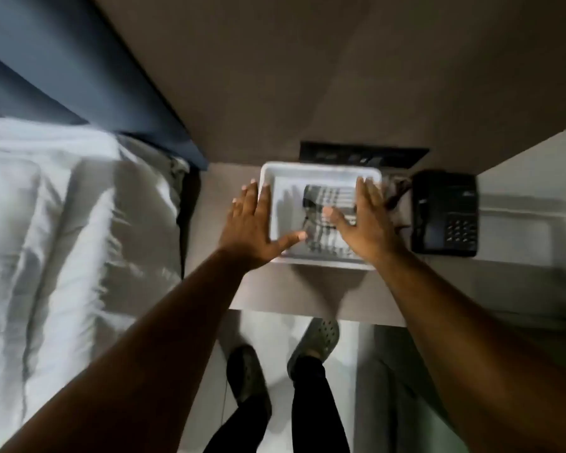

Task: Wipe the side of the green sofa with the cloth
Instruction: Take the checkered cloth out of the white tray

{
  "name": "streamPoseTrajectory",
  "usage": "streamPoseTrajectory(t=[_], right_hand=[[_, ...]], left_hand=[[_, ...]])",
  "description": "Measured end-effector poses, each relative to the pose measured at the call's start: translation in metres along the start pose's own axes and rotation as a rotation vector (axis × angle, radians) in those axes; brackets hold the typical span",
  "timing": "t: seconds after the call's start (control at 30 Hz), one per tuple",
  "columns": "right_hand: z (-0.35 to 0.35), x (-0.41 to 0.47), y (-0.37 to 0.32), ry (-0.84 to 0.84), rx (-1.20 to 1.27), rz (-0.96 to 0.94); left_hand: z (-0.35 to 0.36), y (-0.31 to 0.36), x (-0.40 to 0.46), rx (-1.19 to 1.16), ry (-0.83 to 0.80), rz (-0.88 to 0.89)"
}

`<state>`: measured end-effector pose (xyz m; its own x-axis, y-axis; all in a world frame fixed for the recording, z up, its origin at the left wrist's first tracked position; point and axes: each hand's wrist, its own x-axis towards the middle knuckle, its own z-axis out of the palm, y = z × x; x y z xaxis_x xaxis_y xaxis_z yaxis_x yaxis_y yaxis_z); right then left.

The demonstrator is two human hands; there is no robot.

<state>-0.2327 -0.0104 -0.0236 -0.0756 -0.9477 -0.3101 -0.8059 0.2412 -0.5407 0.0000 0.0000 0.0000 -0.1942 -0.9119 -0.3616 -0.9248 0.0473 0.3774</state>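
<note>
A checked grey and white cloth lies folded inside a white plastic tray on a bedside table. My left hand hovers flat over the tray's left rim, fingers spread and holding nothing. Over the tray's right side my right hand is spread the same way, its thumb above the cloth, and holds nothing either. No green sofa can be seen, apart from a small green patch at the bottom left corner.
A black desk telephone stands right of the tray. A dark socket panel sits on the wall behind. A bed with white sheets fills the left. My feet in dark clogs stand on a pale tiled floor.
</note>
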Motion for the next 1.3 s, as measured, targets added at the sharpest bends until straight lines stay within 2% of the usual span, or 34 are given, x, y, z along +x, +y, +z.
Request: streamPoseTrajectory(t=[0.13,0.23,0.33,0.47,0.57,0.73,0.83,0.97,1.03,1.13,1.23,1.3], right_hand=[[0.078,0.048,0.034,-0.102,-0.078,-0.046],[0.118,0.075,0.052,-0.109,-0.226,-0.137],[0.143,0.092,0.066,-0.050,-0.339,-0.179],[0.167,0.088,0.076,0.142,-0.446,-0.255],[0.169,0.089,0.073,0.212,-0.426,-0.243],[0.164,0.087,0.071,0.205,-0.314,-0.199],[0.157,0.089,0.066,0.274,-0.099,-0.148],[0.128,0.077,0.057,0.605,0.373,0.001],[0.108,0.068,0.053,0.710,0.687,0.071],[0.067,0.040,0.040,0.690,1.079,0.130],[0.030,-0.001,0.027,0.680,1.305,0.070],[0.006,-0.034,0.020,0.750,1.421,0.063]], left_hand=[[0.068,-0.039,0.032,0.114,-0.044,-0.094],[0.103,-0.054,0.048,0.236,-0.077,-0.065],[0.119,-0.058,0.058,0.260,-0.036,-0.075],[0.129,-0.060,0.060,0.315,0.080,-0.021],[0.129,-0.061,0.061,0.364,0.080,-0.014],[0.133,-0.063,0.061,0.356,0.097,-0.051],[0.134,-0.064,0.062,0.347,0.098,-0.074],[0.134,-0.065,0.062,0.339,0.094,-0.067],[0.131,-0.064,0.061,0.333,0.076,-0.062],[0.121,-0.059,0.057,0.352,0.032,-0.017],[0.103,-0.048,0.048,0.304,0.046,0.060],[0.084,-0.031,0.037,0.260,0.068,0.105]])
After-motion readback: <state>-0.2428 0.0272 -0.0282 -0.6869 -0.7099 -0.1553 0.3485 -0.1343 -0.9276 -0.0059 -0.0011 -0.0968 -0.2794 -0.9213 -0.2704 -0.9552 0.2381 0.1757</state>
